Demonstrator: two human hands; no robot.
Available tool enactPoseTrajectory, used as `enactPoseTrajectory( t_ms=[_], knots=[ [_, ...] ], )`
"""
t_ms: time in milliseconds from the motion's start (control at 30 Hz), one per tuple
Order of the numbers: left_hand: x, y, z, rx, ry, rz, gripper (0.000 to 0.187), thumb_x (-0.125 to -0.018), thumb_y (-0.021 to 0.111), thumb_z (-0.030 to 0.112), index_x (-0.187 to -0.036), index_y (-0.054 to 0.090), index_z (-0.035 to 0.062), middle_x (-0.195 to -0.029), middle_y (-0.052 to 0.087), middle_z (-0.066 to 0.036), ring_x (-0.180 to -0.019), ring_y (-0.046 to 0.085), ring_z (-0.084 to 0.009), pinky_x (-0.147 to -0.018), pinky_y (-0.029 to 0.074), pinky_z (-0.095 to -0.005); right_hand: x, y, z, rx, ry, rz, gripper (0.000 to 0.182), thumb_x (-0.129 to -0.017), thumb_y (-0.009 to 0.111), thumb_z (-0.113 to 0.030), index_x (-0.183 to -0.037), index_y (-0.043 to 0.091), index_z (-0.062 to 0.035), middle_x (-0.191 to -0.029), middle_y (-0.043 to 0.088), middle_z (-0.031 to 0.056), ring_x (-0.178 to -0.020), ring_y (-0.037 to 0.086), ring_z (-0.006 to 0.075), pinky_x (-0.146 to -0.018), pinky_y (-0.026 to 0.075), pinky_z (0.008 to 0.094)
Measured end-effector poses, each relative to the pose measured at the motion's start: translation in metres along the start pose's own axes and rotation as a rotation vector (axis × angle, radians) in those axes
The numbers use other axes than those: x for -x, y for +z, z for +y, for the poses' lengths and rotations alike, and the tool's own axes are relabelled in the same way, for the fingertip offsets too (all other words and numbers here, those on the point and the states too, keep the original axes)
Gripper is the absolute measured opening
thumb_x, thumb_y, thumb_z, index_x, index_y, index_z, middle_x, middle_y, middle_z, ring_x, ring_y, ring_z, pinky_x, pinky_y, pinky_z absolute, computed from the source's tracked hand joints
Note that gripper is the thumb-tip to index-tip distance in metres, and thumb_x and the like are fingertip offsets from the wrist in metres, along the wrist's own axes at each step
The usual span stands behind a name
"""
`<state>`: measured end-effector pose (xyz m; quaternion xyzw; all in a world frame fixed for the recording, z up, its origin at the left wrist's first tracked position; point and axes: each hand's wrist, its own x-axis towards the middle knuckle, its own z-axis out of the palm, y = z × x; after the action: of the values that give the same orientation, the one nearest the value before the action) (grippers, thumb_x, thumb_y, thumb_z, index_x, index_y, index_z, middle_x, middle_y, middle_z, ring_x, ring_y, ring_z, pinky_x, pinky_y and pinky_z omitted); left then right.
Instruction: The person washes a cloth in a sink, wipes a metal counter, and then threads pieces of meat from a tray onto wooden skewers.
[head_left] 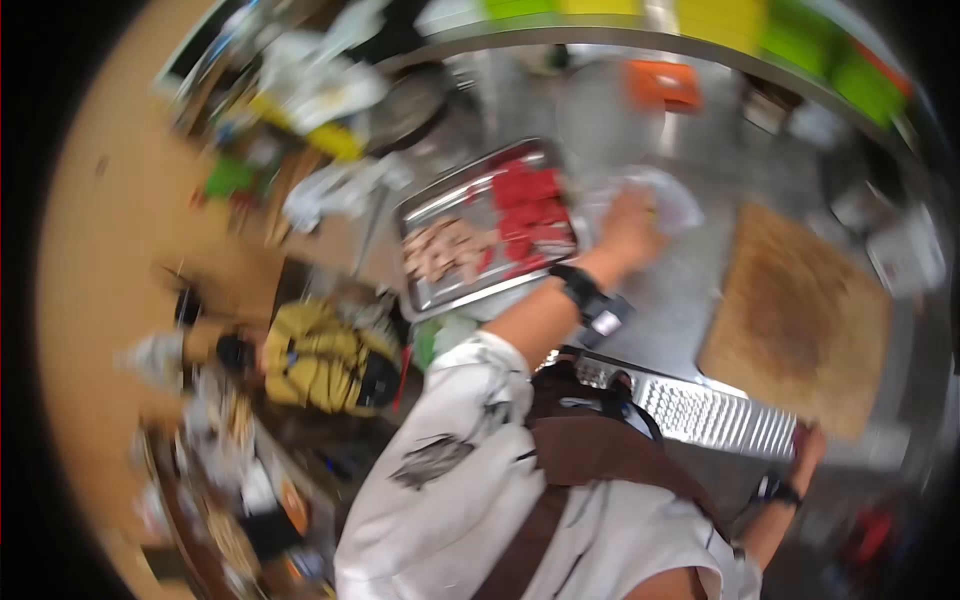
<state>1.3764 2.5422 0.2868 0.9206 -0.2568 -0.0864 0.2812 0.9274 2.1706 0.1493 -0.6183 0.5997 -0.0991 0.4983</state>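
Observation:
My left hand [632, 232], blurred by motion, is over a translucent white plastic bag or sheet [675, 203] on the steel worktop; its fingers are too smeared to read. Left of it is a steel tray [440, 203] with red meat pieces [530, 210] on one side and paler pinkish pieces [447, 250] on the other. Near the front corner of a stained wooden cutting board [790, 310], my right hand [811, 444] is closed around something small and dark reddish that I cannot make out.
A ridged metal strip [715, 412] runs along the worktop's front edge. An orange object [665, 85] lies toward the back, below green and yellow bins [720, 25]. A dark round pan [408, 105] and plastic bags [320, 80] crowd the left. A yellow backpack [325, 358] is beyond my left arm.

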Motion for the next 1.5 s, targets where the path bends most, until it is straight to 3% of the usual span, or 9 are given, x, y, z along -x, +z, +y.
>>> enactPoseTrajectory(
  t_ms=[133,233,433,700,767,933,1167,1267,1500],
  knots=[
    [0.056,-0.043,0.019,-0.023,-0.102,0.063,0.079,-0.077,0.066,0.025,-0.141,0.025,0.0016,-0.144,0.023,-0.029,-0.134,0.023,-0.0417,-0.11,0.023,-0.0435,0.023,-0.018,-0.017,0.194,-0.054,-0.039,0.042,-0.091,0.052,-0.041,-0.07,0.055,-0.0048,-0.054,0.051,0.0045,-0.037,0.042,0.0128,-0.033,0.031,0.0266],
    [0.095,-0.071,-0.01,0.091,-0.133,0.184,0.08,-0.077,0.066,0.024,-0.141,0.024,0.0007,-0.141,0.029,-0.028,-0.132,0.028,-0.0401,-0.108,0.024,-0.0435,0.062,-0.012,-0.09,0.734,-0.33,-0.034,0.045,-0.092,0.051,-0.04,-0.072,0.059,-0.0008,-0.062,0.058,0.009,-0.056,0.052,0.0147,-0.054,0.044,0.0293],
    [0.171,-0.122,-0.087,0.179,-0.231,0.335,0.064,-0.08,0.064,0.025,-0.133,0.04,-0.0007,-0.127,0.051,-0.022,-0.123,0.043,-0.0372,-0.103,0.031,-0.0435,0.14,0.094,-0.205,0.069,-0.463,-0.369,0.038,-0.094,0.051,-0.032,-0.081,0.063,0.0015,-0.071,0.061,0.0075,-0.067,0.052,0.0138,-0.072,0.041,0.0278],
    [0.317,-0.176,-0.182,0.205,-0.474,0.519,0.049,-0.08,0.064,0.026,-0.123,0.054,0.004,-0.127,0.051,-0.023,-0.125,0.041,-0.0372,-0.105,0.029,-0.0439,0.308,0.29,-0.264,0.308,-0.743,-0.999,0.035,-0.088,0.06,-0.015,-0.117,0.055,0.0023,-0.096,0.066,0.0124,-0.093,0.062,0.0179,-0.088,0.043,0.0278],
    [0.362,-0.19,-0.209,0.199,-0.521,0.579,0.051,-0.08,0.065,0.026,-0.123,0.053,0.0024,-0.128,0.049,-0.024,-0.125,0.04,-0.0378,-0.106,0.029,-0.0443,0.33,0.338,-0.25,0.495,-1.38,-1.014,0.042,-0.087,0.061,-0.013,-0.124,0.049,0.0017,-0.093,0.066,0.0127,-0.092,0.062,0.018,-0.086,0.045,0.0286],
    [0.491,-0.214,-0.271,0.175,-0.772,0.786,0.058,-0.081,0.064,0.025,-0.13,0.045,0.0013,-0.136,0.04,-0.026,-0.128,0.037,-0.0379,-0.106,0.031,-0.0399,0.457,0.428,-0.226,0.398,-0.657,-1.638,0.061,-0.088,0.059,-0.013,-0.14,0.028,-0.0013,-0.083,0.066,0.0106,-0.089,0.063,0.0178,-0.085,0.046,0.0303],
    [0.617,-0.219,-0.231,0.424,-1.24,1.131,0.082,-0.082,0.065,0.024,-0.144,0.017,0.0019,-0.127,0.053,-0.017,-0.093,0.057,-0.0224,-0.082,0.045,-0.0319,0.565,0.53,-0.173,0.506,-1.413,-1.976,0.023,-0.089,0.059,-0.017,-0.101,0.064,0.0012,-0.1,0.067,0.0081,-0.096,0.061,0.018,-0.086,0.045,0.0308],
    [0.646,-0.184,-0.226,0.324,-1.277,1.326,0.085,-0.082,0.064,0.021,-0.145,0.01,0.0016,-0.12,0.058,-0.017,-0.1,0.057,-0.0255,-0.086,0.044,-0.0324,0.609,0.567,-0.17,0.913,-1.001,-2.136,0.02,-0.089,0.057,-0.016,-0.088,0.067,0.0012,-0.092,0.067,0.0086,-0.088,0.061,0.017,-0.084,0.046,0.0307],
    [0.706,-0.139,-0.205,0.407,-1.551,1.456,0.059,-0.083,0.065,0.025,-0.131,0.043,-0.0019,-0.127,0.051,-0.022,-0.118,0.048,-0.0301,-0.097,0.038,-0.0337,0.724,0.628,-0.113,0.714,-0.853,-2.488,0.06,-0.087,0.061,-0.013,-0.139,0.032,-0.0046,-0.109,0.061,0.0143,-0.1,0.058,0.0193,-0.086,0.045,0.0318]
  ],
)
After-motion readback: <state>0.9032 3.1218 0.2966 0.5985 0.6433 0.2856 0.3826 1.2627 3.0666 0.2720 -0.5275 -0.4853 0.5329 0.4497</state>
